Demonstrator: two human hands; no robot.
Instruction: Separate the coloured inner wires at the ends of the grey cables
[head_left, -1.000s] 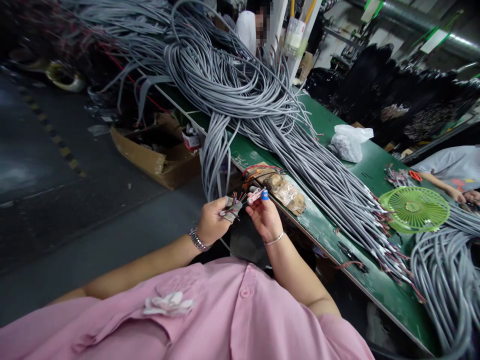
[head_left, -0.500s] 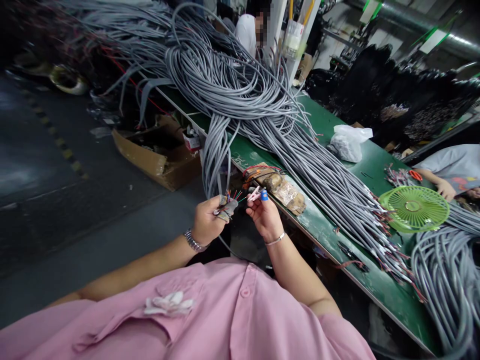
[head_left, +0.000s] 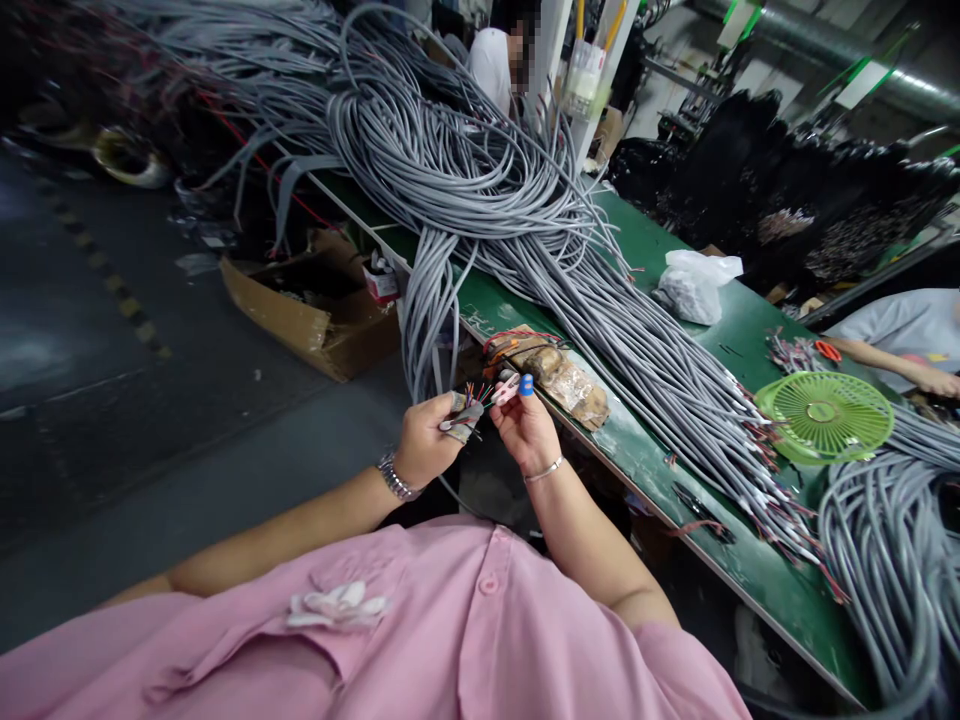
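In the head view my left hand [head_left: 427, 440] is closed round the end of a grey cable [head_left: 466, 416], whose thin coloured wires [head_left: 477, 393] fan out beyond the fingers. My right hand [head_left: 526, 430] wears a blue cover on its thumb and pinches a pink clip [head_left: 505, 389] beside those wires. The clip's tip is close to the wire ends; whether it grips one is too small to tell. Just past both hands, a worn block wrapped in clear tape [head_left: 574, 385] lies at the edge of the green table [head_left: 637, 470].
Bundled grey cables [head_left: 600, 300] run along the table. Further right are a green fan [head_left: 825, 415], black-handled pliers [head_left: 705, 510] and a plastic bag [head_left: 697, 285]. A co-worker's arm [head_left: 900, 365] rests behind the fan. An open cardboard box [head_left: 300, 320] stands on the floor at left.
My left hand has moved right with the cable, bringing its wires up to the pink clip. My right hand has barely shifted. The co-worker's arm at right has stretched further right.
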